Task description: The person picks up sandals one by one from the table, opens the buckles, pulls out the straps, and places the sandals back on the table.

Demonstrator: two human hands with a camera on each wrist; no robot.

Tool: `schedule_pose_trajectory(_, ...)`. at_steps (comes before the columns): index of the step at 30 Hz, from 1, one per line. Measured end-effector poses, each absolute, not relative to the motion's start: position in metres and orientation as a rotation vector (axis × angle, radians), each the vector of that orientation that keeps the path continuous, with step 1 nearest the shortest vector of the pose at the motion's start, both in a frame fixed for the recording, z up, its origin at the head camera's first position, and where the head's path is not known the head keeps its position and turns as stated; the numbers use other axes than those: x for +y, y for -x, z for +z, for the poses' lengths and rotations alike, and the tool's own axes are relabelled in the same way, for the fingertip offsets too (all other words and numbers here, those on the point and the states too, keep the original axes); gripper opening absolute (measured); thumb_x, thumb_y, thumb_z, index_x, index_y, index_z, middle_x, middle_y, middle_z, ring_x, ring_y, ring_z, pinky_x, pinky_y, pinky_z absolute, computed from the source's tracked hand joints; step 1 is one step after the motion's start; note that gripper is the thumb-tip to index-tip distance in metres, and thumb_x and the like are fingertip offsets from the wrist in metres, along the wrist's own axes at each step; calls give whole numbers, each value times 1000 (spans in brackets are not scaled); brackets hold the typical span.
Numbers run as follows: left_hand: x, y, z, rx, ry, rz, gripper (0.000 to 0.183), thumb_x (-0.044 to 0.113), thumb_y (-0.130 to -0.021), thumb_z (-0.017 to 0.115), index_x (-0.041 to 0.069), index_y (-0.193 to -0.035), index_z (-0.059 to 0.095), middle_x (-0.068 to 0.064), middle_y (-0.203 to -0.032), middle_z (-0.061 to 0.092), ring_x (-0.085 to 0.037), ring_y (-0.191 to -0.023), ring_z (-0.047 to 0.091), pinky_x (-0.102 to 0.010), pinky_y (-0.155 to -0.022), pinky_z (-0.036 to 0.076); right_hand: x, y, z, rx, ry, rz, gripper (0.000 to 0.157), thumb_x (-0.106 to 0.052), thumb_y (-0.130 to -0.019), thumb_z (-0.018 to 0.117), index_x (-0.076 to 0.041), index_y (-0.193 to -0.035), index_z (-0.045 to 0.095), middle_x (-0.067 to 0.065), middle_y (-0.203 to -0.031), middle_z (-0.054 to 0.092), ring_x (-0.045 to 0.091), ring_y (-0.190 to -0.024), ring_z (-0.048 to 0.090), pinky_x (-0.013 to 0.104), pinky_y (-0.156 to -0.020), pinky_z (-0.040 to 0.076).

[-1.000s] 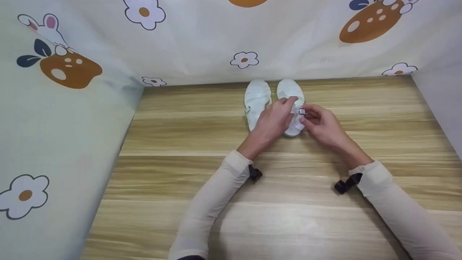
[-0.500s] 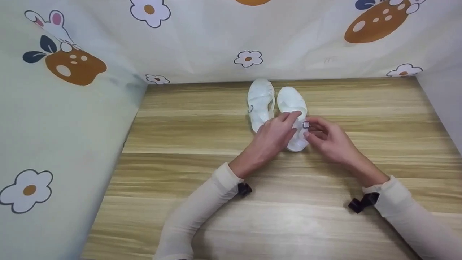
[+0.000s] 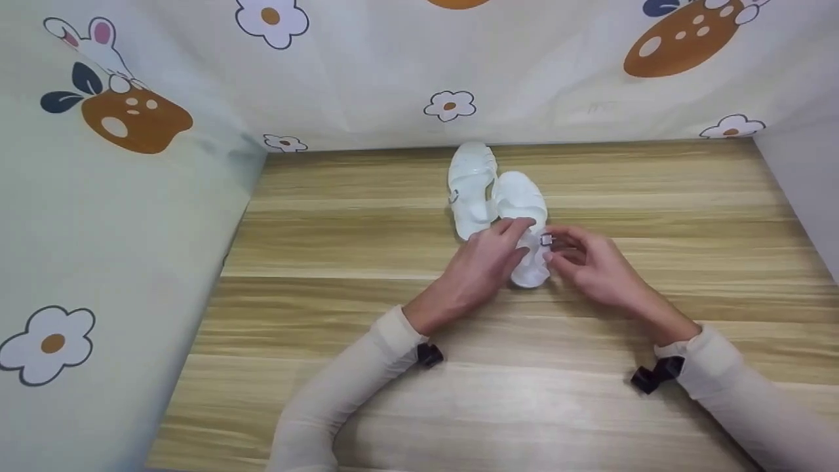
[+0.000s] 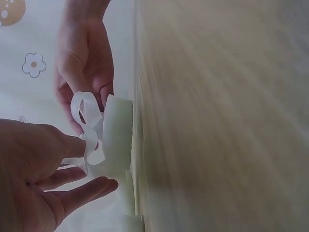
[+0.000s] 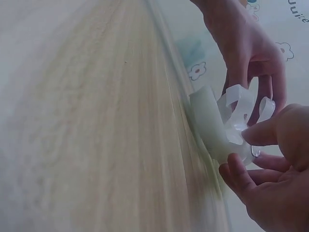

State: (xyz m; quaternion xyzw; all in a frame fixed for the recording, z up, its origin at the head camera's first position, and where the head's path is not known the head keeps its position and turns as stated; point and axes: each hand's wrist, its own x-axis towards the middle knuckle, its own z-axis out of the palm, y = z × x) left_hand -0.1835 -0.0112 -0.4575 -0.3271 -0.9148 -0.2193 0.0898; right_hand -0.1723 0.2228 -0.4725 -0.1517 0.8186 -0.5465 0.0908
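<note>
Two white jelly sandals are on the wooden floor. The left sandal (image 3: 472,172) lies with its toe at the wall. The right sandal (image 3: 521,192) sits slightly nearer to me and angled, its front side against the other one. My left hand (image 3: 482,262) reaches over its inner side, thumb and fingers about its white strap (image 4: 90,130). On the outer side, my right hand (image 3: 600,269) pinches the strap part by the small metal buckle (image 3: 546,240). In the right wrist view, the thumb of that hand presses the strap from above, with fingers below. Fingers partly hide the sandal's middle.
A pale wall covering (image 3: 367,78) with flower, rabbit and fruit prints rises behind the sandals. Similar walls stand at the left and right. The wooden floor (image 3: 314,216) stretches around the sandals and toward me.
Both hands have drawn the right sandal back from the wall toward me. In the last half second it also shifted left, against the other sandal, which stays in place.
</note>
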Motion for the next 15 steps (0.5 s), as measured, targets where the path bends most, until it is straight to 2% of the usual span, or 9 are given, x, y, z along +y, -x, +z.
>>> schedule_pose_trajectory(5, -12, 184, -456, -2786, 959, -655, 44, 22, -109, 67, 12, -150, 57, -10, -135, 71, -26, -118, 75, -37, -95, 64, 223, 176, -475, 2434, 453, -1594, 47, -3, -103, 70, 5, -147, 58, 25, -141, 68, 39, -129, 69, 18, -102, 57)
schedule_pose_trajectory(9, -12, 183, -450, -2802, 926, -667, 43, 17, -110, 60, 20, -153, 57, -10, -142, 69, -27, -114, 77, -38, -87, 66, 225, 179, -470, 2460, 450, -1510, 45, -13, -105, 71, 2, -146, 60, 22, -142, 69, 37, -129, 71, 18, -99, 58)
schedule_pose_trajectory(12, -10, 181, -444, -2759, 897, -586, 44, 16, -108, 57, 25, -151, 60, -9, -146, 68, -28, -106, 79, -40, -81, 67, 227, 181, -464, 2471, 458, -1415, 45, -20, -107, 71, 1, -146, 61, 20, -141, 70, 35, -128, 71, 27, -101, 60)
schedule_pose_trajectory(15, -8, 181, -439, -2697, 886, -494, 35, 20, -107, 58, 23, -141, 69, -7, -145, 70, -26, -115, 77, -39, -89, 66, 228, 185, -456, 2486, 464, -1305, 45, -26, -107, 70, -1, -144, 64, 19, -137, 73, 34, -126, 72, 38, -102, 61)
